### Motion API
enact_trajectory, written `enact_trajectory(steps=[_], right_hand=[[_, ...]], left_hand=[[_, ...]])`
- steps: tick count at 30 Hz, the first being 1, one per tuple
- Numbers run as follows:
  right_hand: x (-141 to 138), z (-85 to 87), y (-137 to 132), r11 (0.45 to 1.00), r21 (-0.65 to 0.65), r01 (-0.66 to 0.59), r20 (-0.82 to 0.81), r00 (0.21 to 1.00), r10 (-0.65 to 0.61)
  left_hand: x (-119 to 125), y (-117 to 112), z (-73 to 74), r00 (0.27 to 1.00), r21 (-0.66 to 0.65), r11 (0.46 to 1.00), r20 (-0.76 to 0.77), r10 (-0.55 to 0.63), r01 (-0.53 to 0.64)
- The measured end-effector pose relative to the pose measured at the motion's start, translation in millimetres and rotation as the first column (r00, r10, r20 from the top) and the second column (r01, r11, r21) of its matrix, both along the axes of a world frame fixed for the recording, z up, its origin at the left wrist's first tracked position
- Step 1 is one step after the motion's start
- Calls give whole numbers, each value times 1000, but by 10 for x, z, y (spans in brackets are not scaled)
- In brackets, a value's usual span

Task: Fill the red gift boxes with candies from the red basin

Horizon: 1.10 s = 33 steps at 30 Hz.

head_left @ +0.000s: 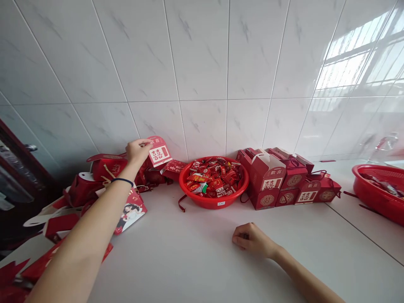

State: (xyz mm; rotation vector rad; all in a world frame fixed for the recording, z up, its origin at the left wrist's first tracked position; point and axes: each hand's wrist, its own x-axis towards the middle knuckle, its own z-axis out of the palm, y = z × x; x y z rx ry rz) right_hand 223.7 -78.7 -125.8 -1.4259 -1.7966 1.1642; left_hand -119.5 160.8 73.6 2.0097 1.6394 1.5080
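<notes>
My left hand [138, 150] reaches over a heap of red boxes at the left and pinches the upper edge of a red gift box [159, 153] with a white label bearing a red character. My right hand [250, 239] rests on the white table with its fingers curled in, and I see nothing held in it. Between and beyond the hands stands a red plastic basin [217, 203] heaped with red-wrapped candies [216, 179]. Below my left wrist a box with a printed couple figure [130, 214] lies on the table.
Standing red gift boxes [267, 181] are grouped right of the basin, against the tiled wall [202, 75]. A second red basket [378, 198] holds wrapped pieces at the far right, near a clear plastic bottle [387, 142]. More boxes [85, 185] are piled at the left.
</notes>
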Motion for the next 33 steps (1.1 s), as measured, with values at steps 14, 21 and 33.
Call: enact_trajectory(steps=[14,21,33], right_hand=[[119,223,-33,997,68,22,-272,962,-3],[100,440,-90,928,327,179,-276,957,-87],[-98,495,-104,915,395,82,-96,994,-48]], left_hand=[[623,-1867,-351,572,-92,568,13,-820,818],[1012,-2407,-1134,343,-50,504,-675,-653,862],[1144,-2397,-1257,343,-39,510,-697,-630,859]])
